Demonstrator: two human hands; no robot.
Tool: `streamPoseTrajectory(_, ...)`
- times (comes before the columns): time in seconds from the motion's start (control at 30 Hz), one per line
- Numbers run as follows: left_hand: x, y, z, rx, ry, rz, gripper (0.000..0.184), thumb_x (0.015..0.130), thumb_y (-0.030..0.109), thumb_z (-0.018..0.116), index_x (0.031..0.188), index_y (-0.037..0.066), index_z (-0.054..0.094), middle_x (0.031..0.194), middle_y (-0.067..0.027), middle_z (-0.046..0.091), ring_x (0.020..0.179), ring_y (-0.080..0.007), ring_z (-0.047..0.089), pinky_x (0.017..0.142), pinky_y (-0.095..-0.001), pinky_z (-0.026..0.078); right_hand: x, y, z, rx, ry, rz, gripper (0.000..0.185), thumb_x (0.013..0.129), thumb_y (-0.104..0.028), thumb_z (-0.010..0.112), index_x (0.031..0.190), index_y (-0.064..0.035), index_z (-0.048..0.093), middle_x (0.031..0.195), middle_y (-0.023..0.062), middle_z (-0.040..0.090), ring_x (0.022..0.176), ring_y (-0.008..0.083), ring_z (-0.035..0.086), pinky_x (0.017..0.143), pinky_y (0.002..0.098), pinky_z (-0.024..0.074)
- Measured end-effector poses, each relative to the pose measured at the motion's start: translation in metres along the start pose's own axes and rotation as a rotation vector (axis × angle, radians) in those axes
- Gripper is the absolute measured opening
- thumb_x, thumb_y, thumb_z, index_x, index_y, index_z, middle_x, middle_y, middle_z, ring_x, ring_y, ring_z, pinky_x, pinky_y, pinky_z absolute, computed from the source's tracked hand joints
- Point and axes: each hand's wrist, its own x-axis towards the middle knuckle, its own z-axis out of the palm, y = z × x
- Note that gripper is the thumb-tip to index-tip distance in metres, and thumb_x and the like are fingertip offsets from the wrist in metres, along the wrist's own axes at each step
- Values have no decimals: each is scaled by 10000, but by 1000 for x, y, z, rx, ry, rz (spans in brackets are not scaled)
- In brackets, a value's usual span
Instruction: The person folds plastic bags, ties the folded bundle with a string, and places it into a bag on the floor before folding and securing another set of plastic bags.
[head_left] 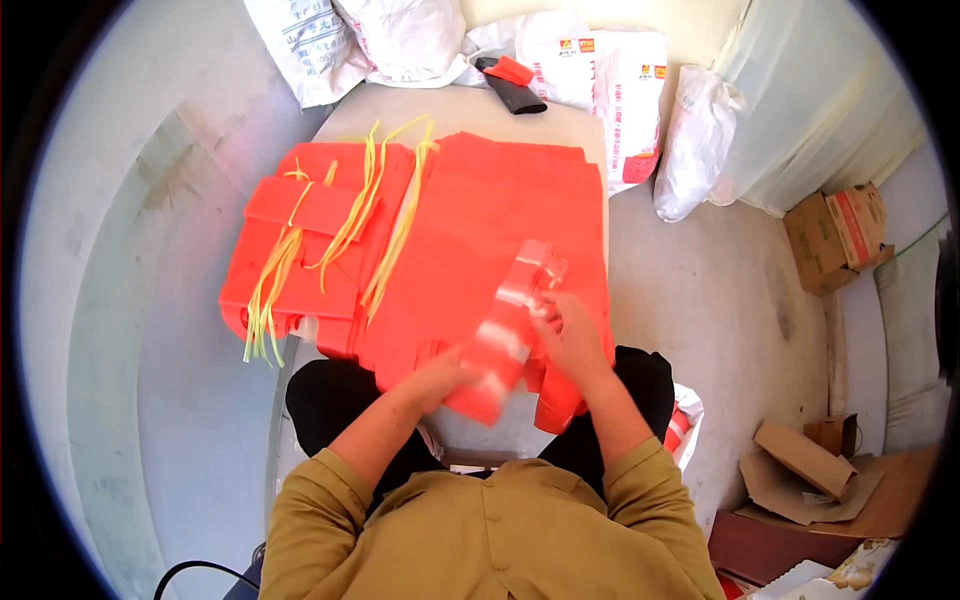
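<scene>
In front of me I hold a long red folded bundle [500,350] with pale, shiny bands across it; motion blurs it, so its kind is unclear. My left hand [440,378] is closed on its lower left side. At its upper right edge, the fingers of my right hand [570,335] are pinched together. Beneath the bundle lies a wide stack of flat red sheets, perhaps fabric [510,195]. To its left is a second red stack [335,265], with a folded red piece [300,205] and yellow strips [365,205] on top.
The stacks rest on a pale table [400,105]. Behind them stand white printed sacks [630,95], and a black and red object [515,90] lies at the table's far edge. Cardboard boxes [835,235] and flattened cardboard [810,475] are on the right.
</scene>
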Motion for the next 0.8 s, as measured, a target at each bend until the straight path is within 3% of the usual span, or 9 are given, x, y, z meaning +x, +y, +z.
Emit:
streamPoseTrajectory(0.07, -2, -13, -3, -5, 56, 22, 631, 889, 55, 659, 1477, 7, 434, 1374, -126, 584, 1208, -214, 603, 991, -349, 516, -24, 29, 22, 83, -8, -10, 476, 964, -96, 650, 1413, -42, 499, 1059, 96, 684, 965, 160, 654, 848, 316, 530)
streamPoseTrajectory(0.17, -8, -20, 2, 26, 136, 58, 706, 901, 76, 673, 1527, 5, 355, 1434, -153, 530, 1252, -224, 571, 1007, -352, 503, -46, 35, 35, 398, -75, 297, 580, 977, -101, 637, 1498, -43, 390, 1006, 91, 683, 955, 130, 641, 826, 302, 530)
streamPoseTrajectory(0.3, 2, -43, -10, 42, 144, 129, 774, 913, 110, 686, 1565, 7, 283, 1475, -159, 481, 1294, -223, 533, 1031, -350, 482, -48, -4, 36, 451, -139, 427, 622, 979, -98, 625, 1533, -42, 347, 1021, 91, 674, 943, 119, 639, 803, 296, 533)
streamPoseTrajectory(0.37, 3, -48, -13, 28, 135, 139, 778, 916, 119, 687, 1568, 10, 279, 1469, -155, 483, 1295, -220, 528, 1037, -346, 476, -51, -9, 43, 450, -138, 413, 613, 964, -75, 627, 1520, -35, 371, 1151, 123, 648, 933, 125, 641, 795, 301, 539)
streamPoseTrajectory(0.47, -2, -44, -8, 3, 133, 136, 765, 917, 125, 687, 1563, 16, 292, 1444, -142, 503, 1280, -214, 537, 1034, -344, 477, -50, -2, 59, 365, -51, 235, 584, 920, -30, 648, 1469, -40, 449, 1413, 168, 482, 937, 139, 641, 796, 305, 550)
streamPoseTrajectory(0.57, -2, -44, -6, 3, 141, 158, 745, 920, 97, 692, 1554, 23, 307, 1405, -128, 535, 1242, -209, 567, 1018, -351, 496, -45, 1, 72, 308, -67, 192, 536, 876, 17, 653, 1394, -44, 530, 1546, 166, 305, 943, 160, 637, 808, 305, 555)
streamPoseTrajectory(0.67, -7, -39, -3, -32, 137, 148, 761, 914, 32, 706, 1555, 28, 296, 1355, -118, 576, 1186, -208, 613, 990, -358, 524, -41, -9, 74, 329, -147, 256, 498, 862, 34, 647, 1346, -56, 574, 1542, 166, 330, 964, 169, 628, 824, 310, 554)
streamPoseTrajectory(0.8, -17, -28, 5, -13, 146, 104, 785, 879, -13, 701, 1553, 36, 301, 1327, -108, 592, 1145, -194, 629, 949, -349, 541, -41, -2, 73, 219, -52, 138, 474, 860, 9, 672, 1323, -50, 593, 1554, 165, 328, 993, 200, 619, 868, 334, 550)
